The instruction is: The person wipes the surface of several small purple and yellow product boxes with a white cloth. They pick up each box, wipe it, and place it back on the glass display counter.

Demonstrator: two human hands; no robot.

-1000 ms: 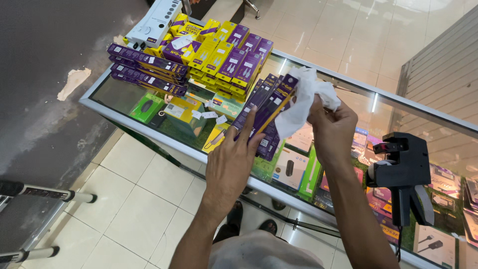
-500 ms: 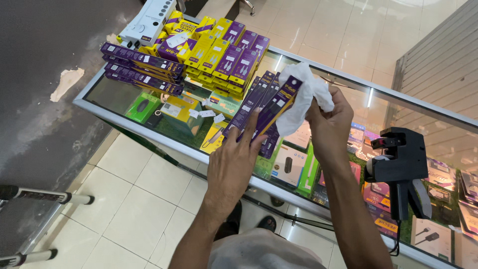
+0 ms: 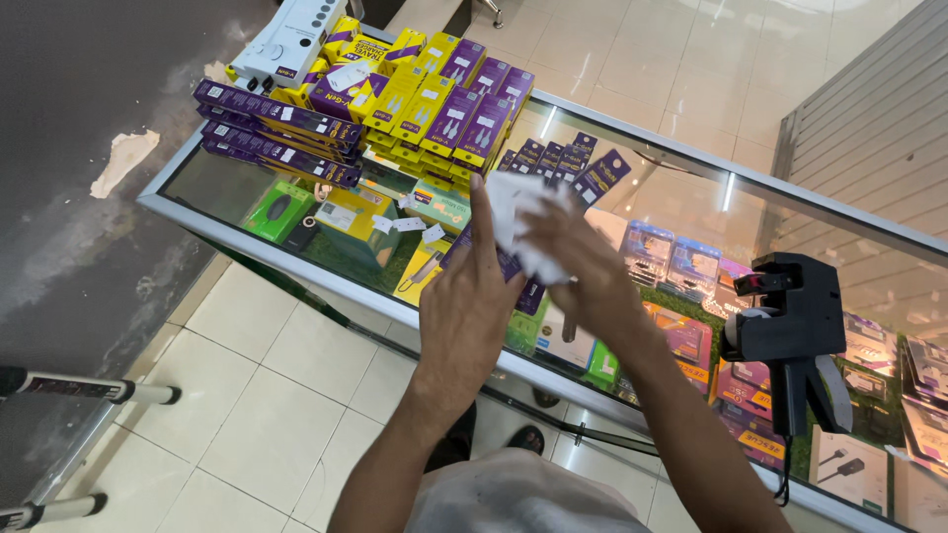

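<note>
Right hand [image 3: 583,266] fingers clamp a white cloth [image 3: 518,222] over the purple boxes [image 3: 553,163]; left hand [image 3: 469,306] lies flat, fingers straight (black price gun [image 3: 790,331] nearby).

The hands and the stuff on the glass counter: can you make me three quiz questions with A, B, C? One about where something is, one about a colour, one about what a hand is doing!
1. Where is the black price-label gun?
A. on the floor
B. on the glass counter, by the right arm
C. in the left hand

2. What colour are the stacked boxes?
A. purple and yellow
B. red and blue
C. all white

3. What is the right hand doing?
A. hanging empty
B. pressing a white cloth
C. holding scissors

Answers: 1 B, it stands on the glass; 2 A, both colours show; 3 B, its fingers cover the cloth while the left hand steadies a purple pack.
</note>
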